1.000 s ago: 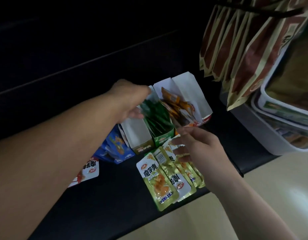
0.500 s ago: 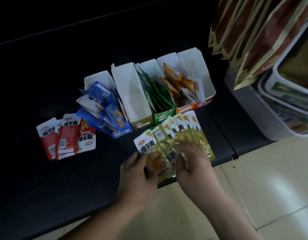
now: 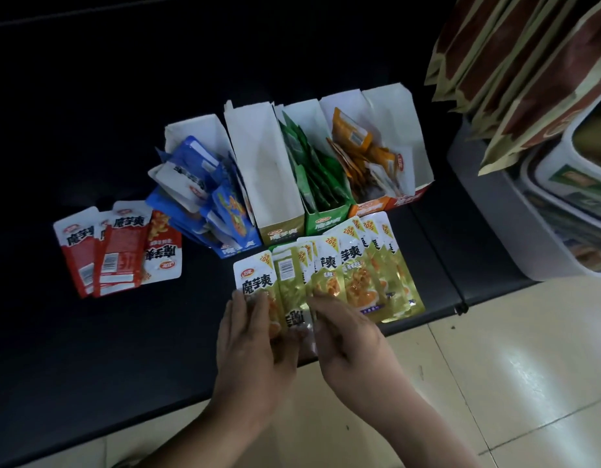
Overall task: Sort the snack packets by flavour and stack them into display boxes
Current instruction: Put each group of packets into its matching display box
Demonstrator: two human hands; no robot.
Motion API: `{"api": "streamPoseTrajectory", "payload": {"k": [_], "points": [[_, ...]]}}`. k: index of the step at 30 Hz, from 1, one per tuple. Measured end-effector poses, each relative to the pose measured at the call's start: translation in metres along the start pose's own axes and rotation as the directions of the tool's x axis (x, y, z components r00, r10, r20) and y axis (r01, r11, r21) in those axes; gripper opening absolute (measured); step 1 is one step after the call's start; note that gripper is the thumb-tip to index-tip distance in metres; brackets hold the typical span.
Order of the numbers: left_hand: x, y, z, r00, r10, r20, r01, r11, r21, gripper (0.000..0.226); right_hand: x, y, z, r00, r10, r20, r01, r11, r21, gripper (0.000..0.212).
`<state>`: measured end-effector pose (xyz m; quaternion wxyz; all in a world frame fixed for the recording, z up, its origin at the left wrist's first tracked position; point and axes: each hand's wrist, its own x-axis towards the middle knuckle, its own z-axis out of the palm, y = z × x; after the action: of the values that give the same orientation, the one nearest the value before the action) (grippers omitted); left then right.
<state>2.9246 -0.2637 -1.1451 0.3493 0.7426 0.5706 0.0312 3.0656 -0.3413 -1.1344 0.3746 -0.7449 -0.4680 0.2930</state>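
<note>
Gold packets (image 3: 329, 275) fanned at black shelf (image 3: 89, 349) front edge, near gold box (image 3: 268, 170). Left hand (image 3: 255, 336) flat, fingers pressing leftmost packet. Right hand (image 3: 346, 336) touches fan; can't tell if gripping.

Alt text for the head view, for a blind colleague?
The left hand and right hand rest on a fan of gold packets at the dark shelf edge. Behind stand sorted boxes, the gold box looking empty; red packets lie left.

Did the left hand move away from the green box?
Yes. The left hand was up at the green box a second ago; now it is nearer the person, on the gold packets in front of that box.
</note>
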Motion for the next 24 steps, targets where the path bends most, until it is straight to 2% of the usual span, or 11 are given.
{"api": "streamPoseTrajectory", "payload": {"k": [2,5,9,11,15,17,18,20,21,23,24], "points": [[0.000,-0.005,-0.002,1.000,-0.012,-0.011,0.011,1.000,-0.015,0.077,0.002,0.002,0.002,0.999,-0.021,-0.035,0.022,0.999,0.031,0.032],[-0.001,-0.007,0.003,1.000,0.026,-0.007,-0.026,0.999,0.025,0.081,0.005,0.010,0.002,0.996,-0.081,-0.030,0.079,0.994,-0.072,0.040],[-0.008,0.006,0.014,0.991,0.109,0.078,-0.120,0.981,0.150,0.106,0.006,0.013,0.001,0.998,-0.032,-0.061,0.032,0.999,0.014,0.035],[-0.006,0.013,0.020,0.985,0.138,0.101,-0.152,0.977,0.152,0.105,0.006,0.014,-0.002,0.994,-0.026,-0.109,0.028,0.999,0.017,0.033],[-0.001,0.018,0.023,0.983,0.185,0.000,-0.185,0.983,0.014,0.071,0.013,0.019,-0.019,0.956,-0.106,-0.273,0.070,0.988,-0.138,0.030],[0.001,0.017,0.018,0.984,0.180,0.001,-0.179,0.982,-0.066,0.061,0.019,0.026,-0.028,0.947,-0.106,-0.303,0.012,0.955,-0.295,0.035],[0.003,0.013,0.018,0.986,0.164,0.000,-0.163,0.980,-0.117,0.054,0.023,0.029,-0.032,0.959,-0.036,-0.281,-0.065,0.938,-0.341,0.042],[0.009,0.008,0.018,0.996,0.078,-0.046,-0.089,0.951,-0.298,0.037,0.029,0.032,-0.035,0.963,0.182,-0.198,-0.233,0.931,-0.282,0.058],[0.013,0.008,0.017,0.997,0.025,-0.078,-0.053,0.921,-0.386,0.031,0.030,0.032,-0.033,0.957,0.241,-0.163,-0.275,0.931,-0.239,0.064],[0.018,0.014,0.018,0.995,-0.021,-0.101,-0.024,0.908,-0.419,0.023,0.028,0.030,-0.026,0.965,0.207,-0.161,-0.242,0.939,-0.245,0.066],[0.019,0.018,0.018,0.993,-0.020,-0.113,-0.026,0.921,-0.388,0.028,0.027,0.028,-0.024,0.965,0.191,-0.177,-0.232,0.942,-0.244,0.065]]}}
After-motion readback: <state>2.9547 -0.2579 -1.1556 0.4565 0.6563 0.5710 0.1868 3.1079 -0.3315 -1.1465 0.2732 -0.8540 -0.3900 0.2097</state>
